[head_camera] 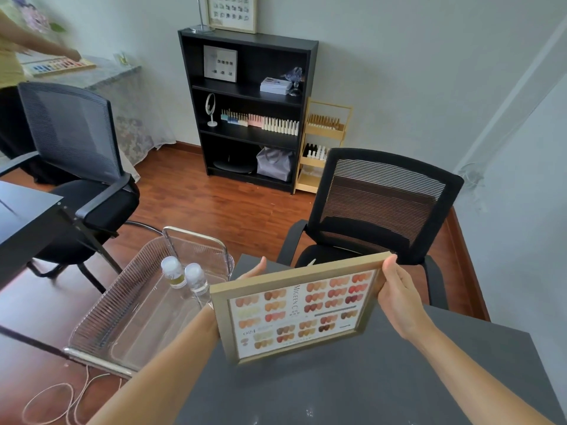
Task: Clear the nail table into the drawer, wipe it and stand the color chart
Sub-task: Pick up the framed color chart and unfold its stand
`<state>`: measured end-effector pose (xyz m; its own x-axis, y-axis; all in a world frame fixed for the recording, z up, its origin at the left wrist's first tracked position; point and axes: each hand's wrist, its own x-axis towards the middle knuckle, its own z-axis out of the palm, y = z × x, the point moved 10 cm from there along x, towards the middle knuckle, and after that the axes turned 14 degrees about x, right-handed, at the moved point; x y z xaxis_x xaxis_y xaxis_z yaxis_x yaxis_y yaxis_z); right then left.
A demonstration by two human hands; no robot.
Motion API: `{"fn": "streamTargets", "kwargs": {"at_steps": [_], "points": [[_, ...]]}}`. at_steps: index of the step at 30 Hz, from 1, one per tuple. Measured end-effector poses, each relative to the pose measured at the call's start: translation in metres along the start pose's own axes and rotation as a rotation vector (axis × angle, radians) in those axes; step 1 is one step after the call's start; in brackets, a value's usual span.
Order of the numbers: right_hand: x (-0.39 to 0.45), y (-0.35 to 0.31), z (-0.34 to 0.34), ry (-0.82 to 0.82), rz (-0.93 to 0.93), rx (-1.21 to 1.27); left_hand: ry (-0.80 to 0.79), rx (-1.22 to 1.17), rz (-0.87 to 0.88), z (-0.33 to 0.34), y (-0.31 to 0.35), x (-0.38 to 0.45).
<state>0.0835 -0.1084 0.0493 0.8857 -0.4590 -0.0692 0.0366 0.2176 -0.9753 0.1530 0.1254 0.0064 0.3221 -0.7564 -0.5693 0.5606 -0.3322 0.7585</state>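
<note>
The head view shows one framed color chart [299, 309] held in the air above the far left corner of the dark grey bench [383, 378], tilted with its printed face toward the camera and its lettering running sideways. Two hands carry it. The left hand [254, 269] sits behind the frame's upper left edge, only its fingertips showing past the wood, its grip clamped on the chart. The right hand [399, 286] wraps the upper right corner, thumb on the front of the frame, grip likewise closed on the chart.

Just beside the bench's left edge stands one clear plastic cart [122, 317]; its top tray holds two small bottles [184, 276] with rounded clear caps, standing upright and side by side at the tray's far end.

Two black mesh-backed chairs are in view: one chair [380, 207] beyond the bench's far edge, another [76, 142] to the left. One black bookshelf [248, 108] stands against the wall, rows of polish bottles on its middle shelf.
</note>
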Motion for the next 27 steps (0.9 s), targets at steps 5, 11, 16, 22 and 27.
{"fn": "streamTargets", "kwargs": {"at_steps": [5,11,16,22,27], "points": [[-0.002,0.013,-0.007,0.027,-0.01,0.015,-0.042,-0.181,-0.174,-0.008,-0.004,0.026],[-0.001,0.031,-0.011,0.012,0.014,0.05,-0.013,-0.144,-0.131,-0.032,0.001,0.042],[0.007,0.035,-0.002,-0.003,0.009,0.054,-0.062,-0.197,-0.105,-0.046,-0.004,0.052],[0.018,0.029,0.01,0.006,0.023,0.082,0.017,-0.198,0.023,-0.074,0.006,0.043],[0.037,0.025,0.005,0.049,0.07,0.042,0.127,-0.165,0.335,-0.114,0.026,0.009]]}}
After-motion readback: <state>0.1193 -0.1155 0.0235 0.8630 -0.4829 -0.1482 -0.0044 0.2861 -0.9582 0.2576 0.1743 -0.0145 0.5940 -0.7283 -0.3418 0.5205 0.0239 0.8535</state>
